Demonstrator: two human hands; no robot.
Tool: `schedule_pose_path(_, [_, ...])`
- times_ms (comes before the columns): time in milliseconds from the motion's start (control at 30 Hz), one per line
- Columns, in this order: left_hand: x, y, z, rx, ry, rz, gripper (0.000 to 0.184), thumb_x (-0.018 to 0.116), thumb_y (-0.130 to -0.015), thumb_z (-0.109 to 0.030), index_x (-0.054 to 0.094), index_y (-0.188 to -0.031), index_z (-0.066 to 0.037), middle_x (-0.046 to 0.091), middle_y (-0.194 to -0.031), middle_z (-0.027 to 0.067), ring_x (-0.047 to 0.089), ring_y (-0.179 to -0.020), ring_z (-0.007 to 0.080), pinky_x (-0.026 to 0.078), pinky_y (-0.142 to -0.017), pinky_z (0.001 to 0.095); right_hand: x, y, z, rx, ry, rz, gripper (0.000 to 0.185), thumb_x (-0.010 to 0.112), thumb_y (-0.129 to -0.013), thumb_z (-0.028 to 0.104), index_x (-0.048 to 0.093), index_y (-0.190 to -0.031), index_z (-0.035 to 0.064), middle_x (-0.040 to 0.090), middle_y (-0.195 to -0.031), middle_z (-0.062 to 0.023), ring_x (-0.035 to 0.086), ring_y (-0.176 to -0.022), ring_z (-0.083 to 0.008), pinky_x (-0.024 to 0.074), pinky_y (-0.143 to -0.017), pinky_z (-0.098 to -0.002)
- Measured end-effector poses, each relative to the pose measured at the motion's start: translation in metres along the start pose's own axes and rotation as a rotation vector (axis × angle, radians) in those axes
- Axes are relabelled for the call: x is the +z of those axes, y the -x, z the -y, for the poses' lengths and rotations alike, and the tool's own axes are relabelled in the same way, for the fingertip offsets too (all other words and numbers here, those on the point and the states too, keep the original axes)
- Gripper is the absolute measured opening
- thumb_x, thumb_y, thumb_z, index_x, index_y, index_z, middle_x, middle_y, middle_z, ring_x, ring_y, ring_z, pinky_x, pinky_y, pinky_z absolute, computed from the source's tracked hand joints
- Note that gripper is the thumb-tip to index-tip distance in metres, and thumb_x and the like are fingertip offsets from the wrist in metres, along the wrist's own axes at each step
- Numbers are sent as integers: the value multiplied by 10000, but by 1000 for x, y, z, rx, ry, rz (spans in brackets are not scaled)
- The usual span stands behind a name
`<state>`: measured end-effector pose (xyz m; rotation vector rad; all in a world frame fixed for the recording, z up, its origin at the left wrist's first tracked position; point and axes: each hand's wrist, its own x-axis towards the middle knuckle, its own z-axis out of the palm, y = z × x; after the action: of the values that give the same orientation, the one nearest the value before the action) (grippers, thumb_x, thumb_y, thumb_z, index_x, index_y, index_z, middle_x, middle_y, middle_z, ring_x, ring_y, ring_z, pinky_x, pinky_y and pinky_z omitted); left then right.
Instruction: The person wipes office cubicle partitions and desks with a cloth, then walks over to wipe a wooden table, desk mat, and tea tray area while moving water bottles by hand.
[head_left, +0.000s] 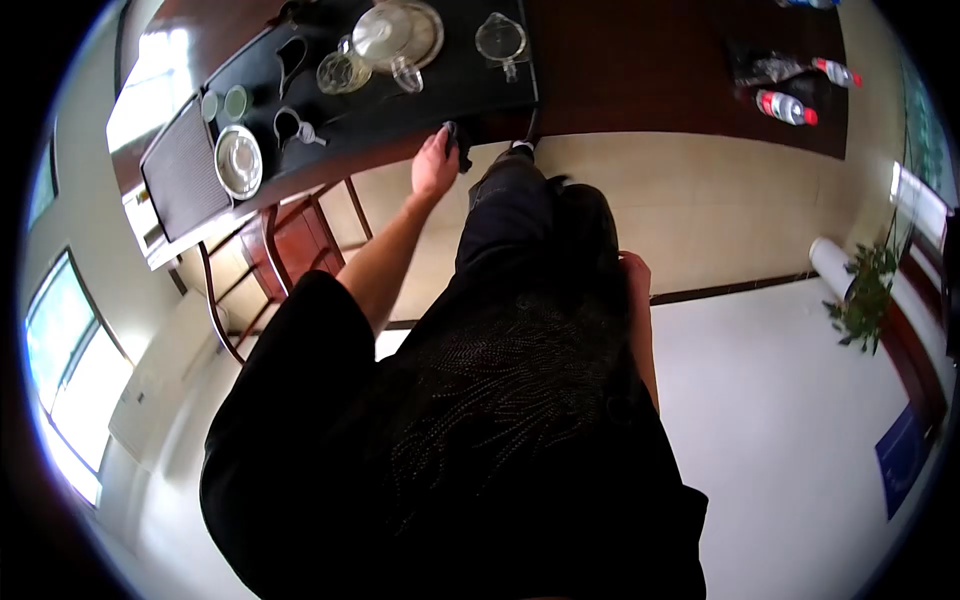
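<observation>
My left hand (434,168) is closed around a dark crumpled cloth (459,148), just off the front edge of the table. Beyond it, on a black tea tray (385,120), are a glass teapot (342,73), a small glass cup (407,74) and a shiny rounded lidded vessel (384,35) on a round plate. A glass pitcher (500,40) stands toward the tray's right end. My right hand (634,272) hangs beside my right thigh, its fingers mostly hidden.
Left on the tray are a silver bowl (239,162), two small pale cups (236,103) and dark looped items. A wooden chair (300,245) stands below the table's left part. Red-capped bottles (785,107) lie on the table (640,70) at right. A plant (865,295) is farther right.
</observation>
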<state>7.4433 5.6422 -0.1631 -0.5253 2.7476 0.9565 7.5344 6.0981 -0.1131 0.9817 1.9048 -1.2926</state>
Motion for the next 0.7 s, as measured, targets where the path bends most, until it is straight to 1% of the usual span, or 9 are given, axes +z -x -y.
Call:
schedule_pose_path(33, [-16,3,4,58,48,-89,358,593,-852,-167,578,-1198,-77,639,-1073,178,608,-1003,380,498,-857,457,-3,-12,3,11,-33,6,232,539,-909,202,682,-1015,55,645,-769,-57,577,-633,-125,449,-577,-233])
schedule_pose_path(100, [-50,6,10,-16,123,-251,348,599,-846,-144,596,-1187,-71,651,-1082,189,615,-1006,381,495,-870,430,-11,-38,11,34,-105,20,221,548,-902,206,695,-978,59,625,-730,-41,546,-593,-109,412,-537,-214])
schedule_pose_path(133, [-58,9,18,-72,163,-358,348,600,-849,-144,601,-1189,-71,655,-1077,192,618,-1002,381,493,-871,425,-18,-41,23,-153,63,72,229,546,-899,210,679,-1010,60,637,-754,-48,571,-628,-117,446,-566,-228])
schedule_pose_path(200, [-69,9,34,-189,132,-562,358,601,-866,-159,599,-1212,-67,661,-1067,197,624,-993,380,489,-870,425,-24,-59,48,116,-141,60,242,537,-905,217,659,-1041,57,650,-792,-58,596,-679,-128,482,-615,-253])
schedule_pose_path(267, [-74,5,40,-296,85,-591,409,582,-896,-223,561,-1266,-50,649,-1091,215,615,-1009,380,476,-879,440,-36,-78,56,100,-130,82,249,529,-912,220,644,-1058,55,665,-841,-76,624,-742,-146,507,-674,-283])
schedule_pose_path(367, [-49,-14,59,-543,-24,-468,473,558,-877,-293,548,-1292,-68,646,-1051,260,618,-994,397,477,-866,465,-46,-80,73,81,-114,144,241,531,-915,226,638,-1047,54,671,-859,-96,643,-784,-175,513,-707,-308])
schedule_pose_path(467, [-47,-34,33,-619,106,-470,491,564,-842,-300,555,-1282,-82,659,-984,264,637,-950,409,486,-840,487,-57,-85,83,91,-85,174,213,554,-909,222,638,-1024,64,671,-857,-101,646,-765,-192,516,-708,-315])
schedule_pose_path(667, [-57,-75,-19,-360,-126,-115,380,548,-821,-329,640,-1081,-67,675,-951,239,645,-925,409,504,-827,492,-59,-86,60,97,-121,150,219,564,-900,206,644,-1032,52,645,-835,-76,623,-761,-167,499,-691,-291])
schedule_pose_path(700, [-56,-81,-21,-409,-227,-28,373,551,-825,-344,660,-1106,-125,682,-967,210,647,-928,397,512,-822,483,-58,-84,54,76,-130,149,223,566,-897,200,644,-1038,46,641,-834,-72,617,-759,-163,496,-687,-289])
